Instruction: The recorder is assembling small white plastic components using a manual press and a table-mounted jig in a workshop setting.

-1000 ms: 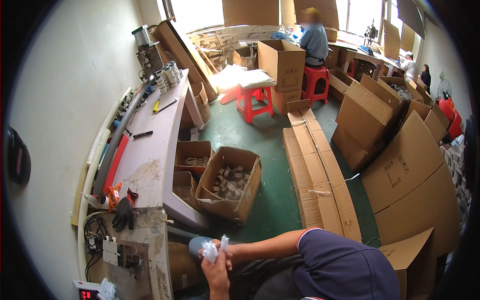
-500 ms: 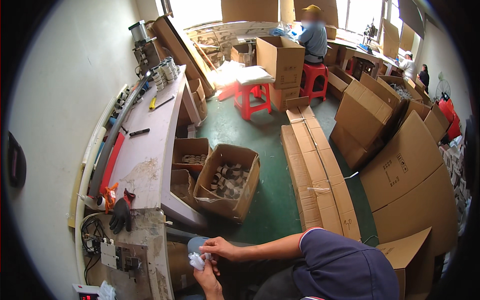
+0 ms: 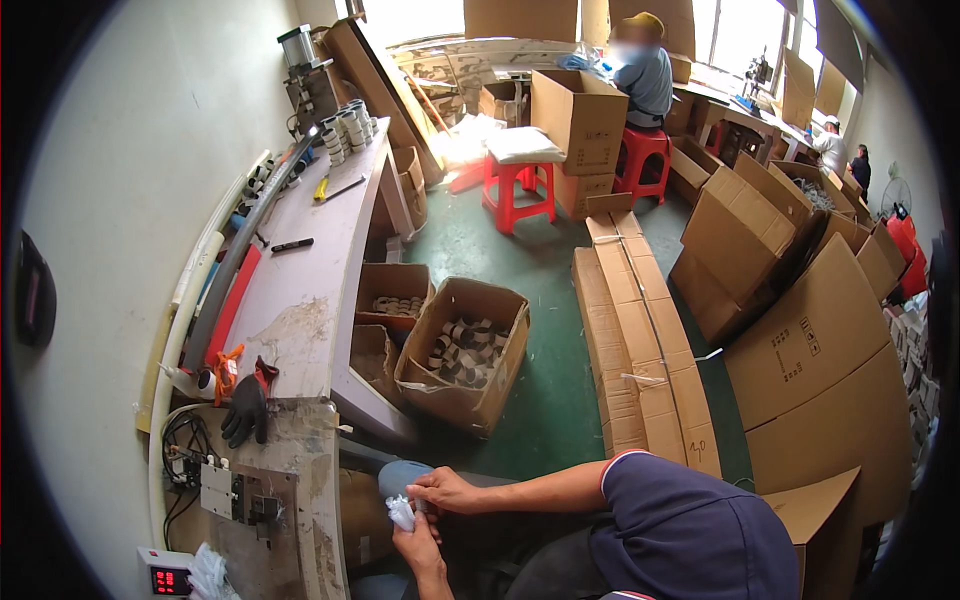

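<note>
My left hand (image 3: 420,548) is closed around a bunch of thin, translucent white plastic pieces (image 3: 401,513), whose ends stick up past the fingers. Just beside it, my right hand (image 3: 448,492) comes in from the right with fingertips pinched at the bunch; a small pale piece shows between the two hands, too small to name. Both hands are low, right of the workbench's near end. On that bench lies a second bundle of translucent plastic pieces (image 3: 210,573), next to a white control box with a red display (image 3: 165,577).
A metal fixture (image 3: 240,497) sits on the near bench, with a black glove (image 3: 246,412) beyond it. An open carton of short black and white rings (image 3: 467,350) stands on the green floor. Long flat cartons (image 3: 645,340) lie to the right. A co-worker (image 3: 643,75) sits at the back.
The whole view has shifted slightly. My right fingertips have come down closer to my left hand, and the ridged white piece between them shows less. The bunch stays in my left hand.
</note>
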A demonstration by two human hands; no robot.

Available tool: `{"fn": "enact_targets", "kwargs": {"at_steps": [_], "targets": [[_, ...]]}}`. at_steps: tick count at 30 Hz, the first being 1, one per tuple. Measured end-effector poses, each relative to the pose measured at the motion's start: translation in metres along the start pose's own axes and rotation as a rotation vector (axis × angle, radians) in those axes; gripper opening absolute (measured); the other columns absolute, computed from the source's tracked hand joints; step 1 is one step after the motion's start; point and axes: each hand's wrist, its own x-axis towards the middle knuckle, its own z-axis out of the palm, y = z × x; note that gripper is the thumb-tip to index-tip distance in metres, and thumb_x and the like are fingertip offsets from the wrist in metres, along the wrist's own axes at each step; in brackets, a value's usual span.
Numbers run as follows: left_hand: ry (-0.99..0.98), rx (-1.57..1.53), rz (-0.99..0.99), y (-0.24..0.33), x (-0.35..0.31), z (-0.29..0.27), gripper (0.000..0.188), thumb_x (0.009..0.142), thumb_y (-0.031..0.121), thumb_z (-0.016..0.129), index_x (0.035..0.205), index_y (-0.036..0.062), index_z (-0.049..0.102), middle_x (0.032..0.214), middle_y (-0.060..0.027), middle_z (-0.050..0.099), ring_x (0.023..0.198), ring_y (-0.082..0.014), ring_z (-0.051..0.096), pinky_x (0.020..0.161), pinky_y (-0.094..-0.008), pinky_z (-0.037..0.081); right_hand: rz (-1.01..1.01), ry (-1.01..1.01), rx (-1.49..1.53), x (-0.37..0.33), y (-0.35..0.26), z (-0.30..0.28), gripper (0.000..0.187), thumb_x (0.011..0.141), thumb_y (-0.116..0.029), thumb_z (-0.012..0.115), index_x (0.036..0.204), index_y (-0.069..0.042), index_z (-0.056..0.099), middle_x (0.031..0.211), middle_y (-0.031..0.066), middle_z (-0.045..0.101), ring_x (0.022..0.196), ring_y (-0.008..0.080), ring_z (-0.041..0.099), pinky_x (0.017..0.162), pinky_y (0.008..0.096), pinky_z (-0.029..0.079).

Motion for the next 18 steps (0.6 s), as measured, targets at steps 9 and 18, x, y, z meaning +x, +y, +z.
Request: {"fn": "enact_targets", "kwargs": {"at_steps": [9, 18], "targets": [[0.006, 0.528, 0.289, -0.009, 0.004, -0.006, 0.007, 0.092, 0.002, 0.062, 0.098, -0.0015, 0.060, 0.073, -0.0106, 0.065, 0.061, -0.0227, 0.063, 0.058, -0.0369, 0.048, -0.075, 0.068, -0.021, -0.006, 0.005, -0.006, 0.040, 0.104, -0.038, 0.058, 0.089, -0.002, 0.069, 0.065, -0.0013, 0.058, 0.057, 0.0058, 0.052, 0.052, 0.0266, 0.044], [0.109, 0.586, 0.262, -0.016, -0.013, -0.024, 0.011, 0.087, -0.002, 0.058, 0.097, 0.0014, 0.061, 0.075, -0.0150, 0.068, 0.072, -0.0319, 0.070, 0.068, -0.0430, 0.052, 0.005, 0.020, 0.224, 0.006, 0.001, -0.005, 0.047, 0.103, -0.040, 0.057, 0.088, 0.002, 0.069, 0.069, 0.0069, 0.065, 0.055, 0.0142, 0.063, 0.046, 0.0272, 0.050]]}}
